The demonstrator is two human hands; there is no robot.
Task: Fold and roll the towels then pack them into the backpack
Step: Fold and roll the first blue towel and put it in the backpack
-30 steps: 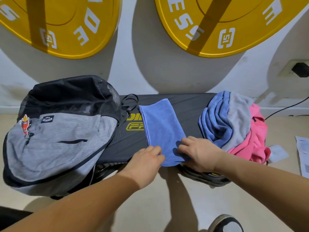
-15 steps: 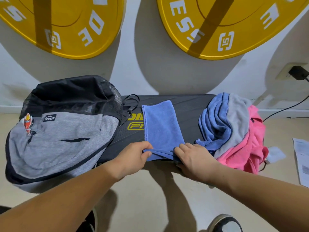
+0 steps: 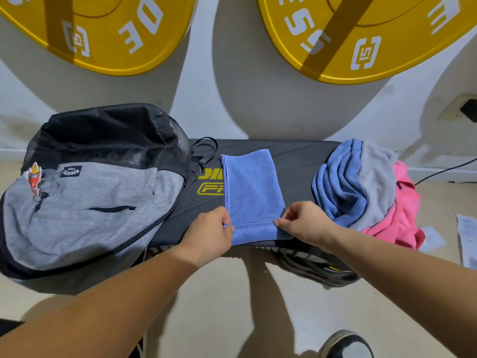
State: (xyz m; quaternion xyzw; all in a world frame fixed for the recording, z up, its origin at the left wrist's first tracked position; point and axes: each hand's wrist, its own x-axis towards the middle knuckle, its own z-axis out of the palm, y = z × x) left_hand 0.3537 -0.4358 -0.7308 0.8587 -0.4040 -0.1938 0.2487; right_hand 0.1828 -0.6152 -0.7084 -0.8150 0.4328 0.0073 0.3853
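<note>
Beige floor (image 3: 232,306) lies nearest us, with a shoe (image 3: 347,344) at 5 o'clock. Beyond it our two arms reach to the near edge of the black table (image 3: 296,161).

Our left hand (image 3: 210,232) has its grip clamped on the near left corner of the blue towel (image 3: 251,192), thumb and fingers pinching the cloth. Our right hand (image 3: 302,223) pinches the near right corner, its grip closed on the cloth too. The towel lies as a long folded strip on the table's middle, running away from us toward 12 o'clock, and a crease crosses it between the hands.

At 9 o'clock the grey and black backpack (image 3: 90,202) lies on the table's left end, near the towel but apart from it. At 3 o'clock a pile (image 3: 361,187) of blue, grey and pink towels sits on the right end, with papers (image 3: 467,241) on the floor past it.

Farthest off, a white wall (image 3: 232,99) carries two yellow plates (image 3: 103,29), at 11 and 1 o'clock.
</note>
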